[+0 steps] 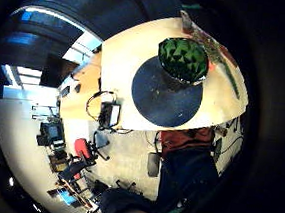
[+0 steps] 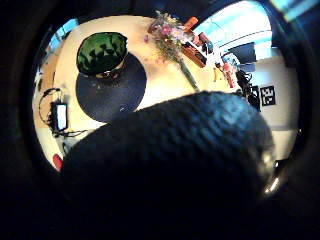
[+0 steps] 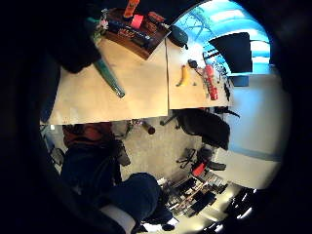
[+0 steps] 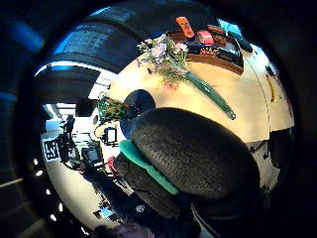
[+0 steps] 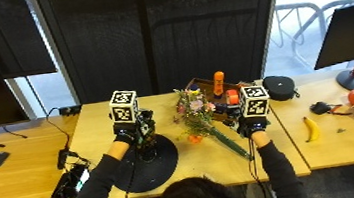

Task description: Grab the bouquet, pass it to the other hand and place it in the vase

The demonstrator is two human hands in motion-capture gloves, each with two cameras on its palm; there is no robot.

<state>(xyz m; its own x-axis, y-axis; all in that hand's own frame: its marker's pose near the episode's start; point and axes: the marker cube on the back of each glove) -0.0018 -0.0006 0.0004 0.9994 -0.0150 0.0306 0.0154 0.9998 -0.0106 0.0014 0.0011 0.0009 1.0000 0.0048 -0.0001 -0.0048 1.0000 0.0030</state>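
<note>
The task looks not yet begun; the bouquet (image 5: 197,116) lies flat on the table (image 5: 272,143), between the two hands and apart from both; the vase (image 5: 146,137) stands on a dark round mat (image 5: 152,170) and has no flowers in it; the left hand (image 5: 127,132) hovers near the vase, the right hand (image 5: 254,124) near the stems; whether the fingers of either are apart or together, I cannot tell; picking up, passing and placing are all left.

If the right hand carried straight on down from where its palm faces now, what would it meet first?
Most likely the bouquet, at its green stem, lying on the table beneath the right hand; depth is unclear.
</note>
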